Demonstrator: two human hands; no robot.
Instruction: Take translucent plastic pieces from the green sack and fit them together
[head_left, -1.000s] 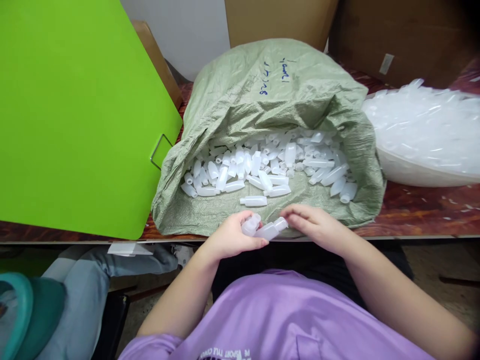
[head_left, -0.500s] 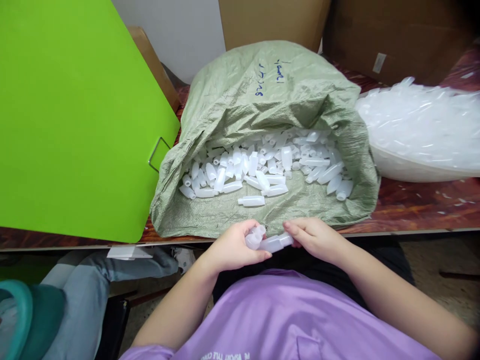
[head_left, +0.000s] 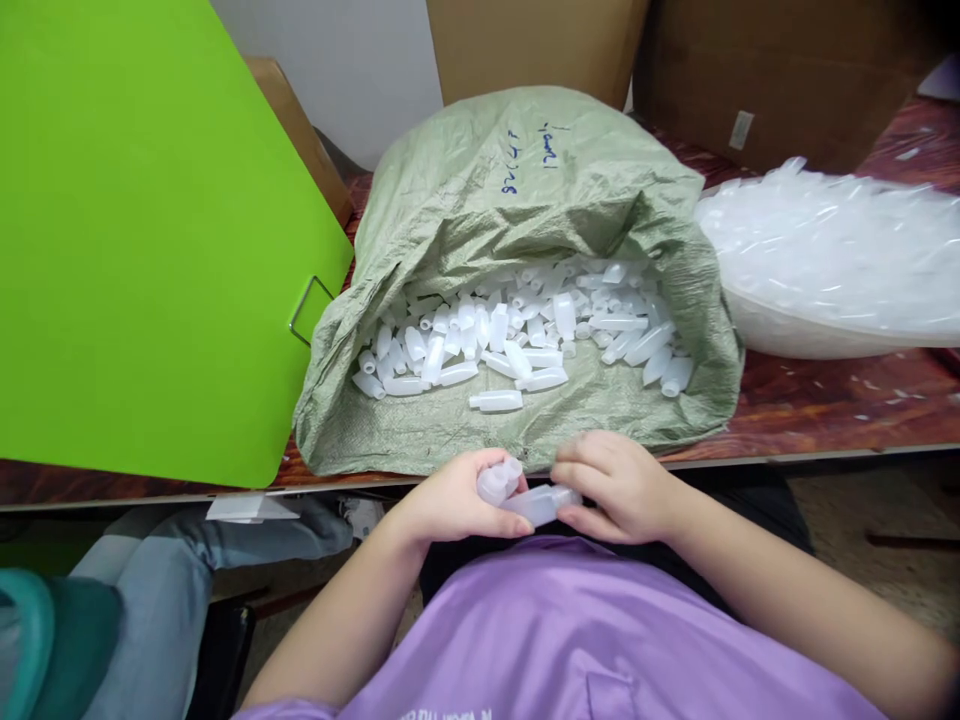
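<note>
My left hand (head_left: 461,500) is closed around small translucent white plastic bottles (head_left: 495,481), some with their necks pointing up. One bottle (head_left: 531,506) lies crosswise under the left thumb, its narrow end towards the right. At that end my right hand (head_left: 616,487) pinches with thumb and fingers, which hide part of it. Just beyond the hands, a green woven sack (head_left: 450,440) lies with its mouth facing me. Many loose bottles of the same kind (head_left: 480,335) are heaped inside, and a single bottle (head_left: 496,401) rests nearer the front edge.
A bright green board (head_left: 150,240) with a metal loop stands at left. Right of the sack, a clear bag (head_left: 832,270) bulges with white pieces. Cardboard boxes (head_left: 780,70) stand behind. At lower left are a teal bucket (head_left: 86,640) and another person's jeans-clad leg (head_left: 172,590).
My right hand has rolled so its back faces up more and its fingers curl over the bottle's end. The left hand still holds the bottles; the whole view has shifted slightly.
</note>
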